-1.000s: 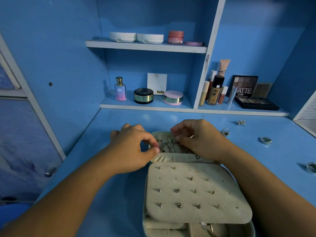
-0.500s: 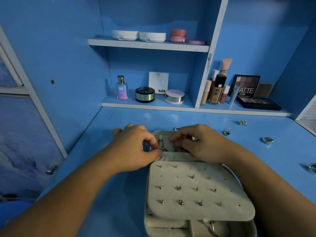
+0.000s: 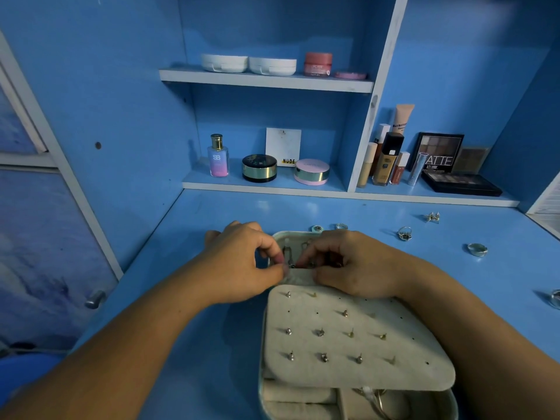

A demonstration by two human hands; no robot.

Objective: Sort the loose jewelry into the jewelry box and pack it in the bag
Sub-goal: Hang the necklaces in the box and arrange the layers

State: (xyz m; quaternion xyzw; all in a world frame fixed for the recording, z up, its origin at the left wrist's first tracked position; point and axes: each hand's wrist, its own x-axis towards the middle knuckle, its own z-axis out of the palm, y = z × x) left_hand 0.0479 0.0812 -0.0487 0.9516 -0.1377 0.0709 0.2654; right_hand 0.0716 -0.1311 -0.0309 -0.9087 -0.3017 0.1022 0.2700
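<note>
Centrally, the glossy blue bench (image 3: 212, 344) is shown carrying the open pale fabric-lined jewelry box (image 3: 448, 410), whose beige perforated earring panel (image 3: 357, 371), studded with small metal earrings (image 3: 320, 332), is folded over the lower compartments. At the raised lid (image 3: 280, 237), both hands are pinched narrow: the left hand (image 3: 242, 265) and right hand (image 3: 357, 265) are closed on fine silver chain jewelry (image 3: 287, 253), though the exact piece gripped cannot be told. Loose silver rings (image 3: 477, 249) are left scattered well apart on the bench to the right. Such chains are judged light, limp and easily tangled, best taken at the clasp; the rings are stiff and slippery, best pinched across the band.
</note>
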